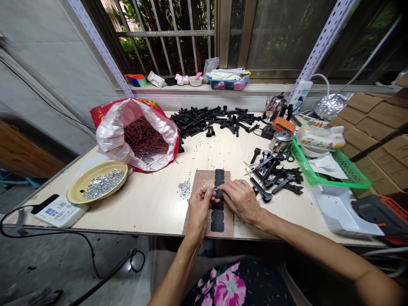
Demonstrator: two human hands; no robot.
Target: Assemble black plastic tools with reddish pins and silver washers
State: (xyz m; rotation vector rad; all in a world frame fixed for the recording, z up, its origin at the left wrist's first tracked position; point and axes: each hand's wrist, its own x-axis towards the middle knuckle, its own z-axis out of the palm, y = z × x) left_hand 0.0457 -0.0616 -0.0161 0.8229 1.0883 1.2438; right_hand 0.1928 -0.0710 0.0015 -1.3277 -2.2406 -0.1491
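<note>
A column of black rounded squares [217,225] lies along a brown board [201,176] at the table's front edge. Over its middle, the fingertips of my left hand [199,208] are pinched, and a small shiny bit shows near them. My right hand [241,199] comes in from the other side, closed, its fingertips bent down onto the black squares. What either hand pinches is too small or hidden to name. Just left of the board is a little heap of small silvery metal pieces [184,189]. Black plastic parts with long stems [270,172] lie piled right of my right hand.
A red-and-white sack of reddish-brown nail-like rods [145,138] stands at back left. Before it sits a yellow dish [75,197] of silvery pieces. More black parts [197,119] spread along the back. A metal cup [281,141], green basket [334,182] and power tool [379,214] stand right.
</note>
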